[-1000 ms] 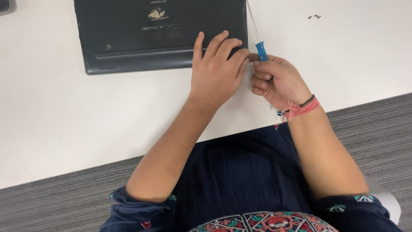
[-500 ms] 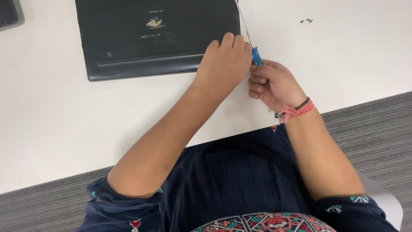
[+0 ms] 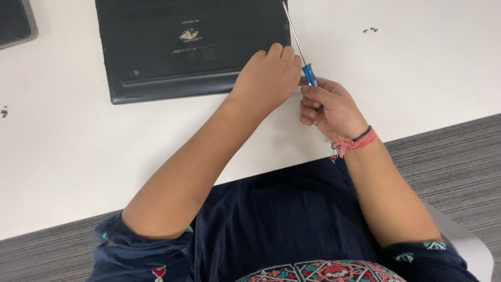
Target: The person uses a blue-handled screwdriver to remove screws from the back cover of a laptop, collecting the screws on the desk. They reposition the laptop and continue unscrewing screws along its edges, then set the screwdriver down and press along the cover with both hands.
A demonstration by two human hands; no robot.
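Nearest the camera, a dark blue garment with patterned trim fills the bottom of the view, and both bare forearms reach away from it over the edge of the white desk (image 3: 78, 156). The right hand (image 3: 329, 107), with pink and dark bands at the wrist, is wrapped around the blue handle of a screwdriver (image 3: 300, 49); only the top of the handle shows above the curled fingers. The thin metal shaft slants up and away to the left, its tip touching the right edge of an upturned dark laptop (image 3: 172, 52) near its far corner. The left hand (image 3: 269, 78) lies just beside the right, knuckles up and fingers curled loosely, resting on the near right corner of the laptop; I cannot tell whether it grips anything. Farther off, a few small dark screws (image 3: 370, 30) lie well apart to the right. Another dark device (image 3: 15, 23) sits at the far left edge.
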